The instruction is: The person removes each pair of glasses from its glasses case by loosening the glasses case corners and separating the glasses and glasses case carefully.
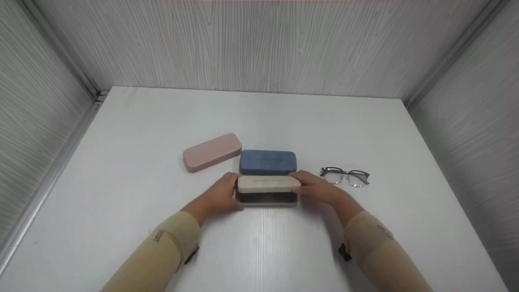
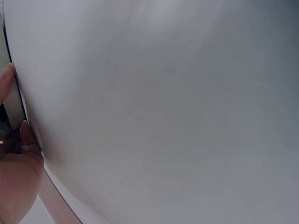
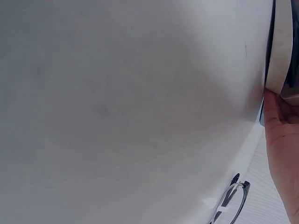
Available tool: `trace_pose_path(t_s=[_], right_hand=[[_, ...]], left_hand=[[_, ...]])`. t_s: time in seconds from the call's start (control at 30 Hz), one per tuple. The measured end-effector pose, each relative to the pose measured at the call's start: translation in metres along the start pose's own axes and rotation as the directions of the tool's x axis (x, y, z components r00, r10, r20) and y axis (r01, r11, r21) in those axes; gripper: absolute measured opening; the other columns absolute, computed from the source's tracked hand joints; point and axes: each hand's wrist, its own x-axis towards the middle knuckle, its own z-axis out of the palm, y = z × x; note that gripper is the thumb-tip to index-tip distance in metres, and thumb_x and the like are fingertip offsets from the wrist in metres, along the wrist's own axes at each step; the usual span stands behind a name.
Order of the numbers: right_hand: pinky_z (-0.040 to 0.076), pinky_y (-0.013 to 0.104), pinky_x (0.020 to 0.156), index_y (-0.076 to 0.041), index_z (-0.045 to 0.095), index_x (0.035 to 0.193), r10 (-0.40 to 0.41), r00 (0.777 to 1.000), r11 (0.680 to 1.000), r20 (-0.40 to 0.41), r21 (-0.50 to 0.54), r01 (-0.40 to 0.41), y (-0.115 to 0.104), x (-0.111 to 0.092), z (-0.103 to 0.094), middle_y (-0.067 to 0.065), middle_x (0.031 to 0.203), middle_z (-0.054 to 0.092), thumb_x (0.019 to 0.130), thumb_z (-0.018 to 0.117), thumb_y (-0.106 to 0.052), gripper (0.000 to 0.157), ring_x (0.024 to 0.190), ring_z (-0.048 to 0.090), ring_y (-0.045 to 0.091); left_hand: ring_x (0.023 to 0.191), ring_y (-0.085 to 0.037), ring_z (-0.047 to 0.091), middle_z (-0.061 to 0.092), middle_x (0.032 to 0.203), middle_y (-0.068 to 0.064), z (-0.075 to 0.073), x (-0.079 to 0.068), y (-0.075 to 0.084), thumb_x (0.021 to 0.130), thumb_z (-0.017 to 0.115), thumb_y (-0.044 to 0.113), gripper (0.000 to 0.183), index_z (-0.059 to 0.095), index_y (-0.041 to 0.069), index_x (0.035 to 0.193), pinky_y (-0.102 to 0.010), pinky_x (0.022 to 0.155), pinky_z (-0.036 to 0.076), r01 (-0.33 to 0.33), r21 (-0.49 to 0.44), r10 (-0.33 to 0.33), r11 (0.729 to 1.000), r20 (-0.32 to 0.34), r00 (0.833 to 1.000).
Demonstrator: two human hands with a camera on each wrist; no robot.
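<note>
A beige glasses case sits in front of me with its lid partly raised, so a dark interior shows along the front. My left hand grips the left end, thumb low at the front corner and fingers toward the back. At the opposite end my right hand holds the case, with fingertips on the lid's right side. In the left wrist view the thumb and a finger lie against the case's pale edge. The right wrist view has fingers right under the case's end.
Directly behind the beige case lies a closed blue glasses case. A pink glasses case rests at an angle to its left. Black-browed eyeglasses lie right of the right hand. Wood-grained panels wall in the white table.
</note>
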Motion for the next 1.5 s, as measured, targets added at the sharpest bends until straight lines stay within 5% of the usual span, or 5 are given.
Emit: trace_pose_path(t_s=[0.57,0.83,1.0,1.2,1.5], right_hand=[[0.022,0.045,0.109,-0.001,0.050,0.128,0.191,0.980,0.951,-0.048,0.258,-0.173,-0.033,-0.006,-0.004,0.016,0.129,0.048,0.098,0.038,-0.028,0.042,0.124,0.037,0.028],[0.042,0.036,0.093,-0.006,0.061,0.114,0.249,0.956,0.960,-0.152,0.166,-0.224,-0.017,0.000,-0.003,0.007,0.110,0.059,0.093,0.047,-0.040,0.042,0.102,0.052,0.019],[0.041,0.037,0.088,-0.014,0.065,0.104,0.218,0.951,0.971,-0.217,-0.047,-0.233,-0.015,-0.001,-0.004,0.002,0.103,0.060,0.090,0.047,-0.049,0.042,0.098,0.052,0.019],[0.044,0.042,0.092,-0.010,0.063,0.111,0.215,0.925,0.958,-0.312,-0.117,-0.262,-0.031,-0.009,-0.010,0.006,0.110,0.060,0.089,0.055,-0.042,0.040,0.106,0.053,0.024],[0.049,0.032,0.077,-0.015,0.063,0.092,0.108,0.874,0.961,-0.473,-0.177,-0.214,-0.062,-0.019,-0.005,-0.001,0.087,0.060,0.086,0.063,-0.026,0.013,0.084,0.055,0.015]], left_hand=[[0.109,-0.016,0.046,0.043,0.118,-0.004,0.002,0.000,0.000,0.063,0.083,0.022,0.089,0.033,0.001,0.134,-0.032,0.100,0.037,-0.016,-0.014,0.016,1.000,0.018,1.000],[0.106,-0.017,0.048,0.045,0.116,-0.005,-0.002,0.002,0.001,0.061,0.085,0.022,0.088,0.035,0.002,0.130,-0.029,0.091,0.045,0.004,-0.035,-0.002,0.999,0.042,0.999],[0.100,-0.016,0.048,0.046,0.109,-0.004,-0.003,0.002,0.001,0.058,0.086,0.021,0.086,0.037,0.003,0.127,-0.028,0.088,0.047,0.003,-0.062,-0.001,0.998,0.036,0.999],[0.098,-0.018,0.048,0.048,0.107,-0.006,-0.002,0.001,0.000,0.058,0.086,0.015,0.085,0.038,0.001,0.126,-0.031,0.088,0.047,0.004,-0.145,-0.002,0.989,0.018,1.000],[0.100,-0.018,0.049,0.050,0.108,-0.005,-0.004,0.002,0.000,0.058,0.085,0.013,0.084,0.038,0.003,0.126,-0.032,0.088,0.046,-0.017,-0.199,0.017,0.980,0.000,1.000]])
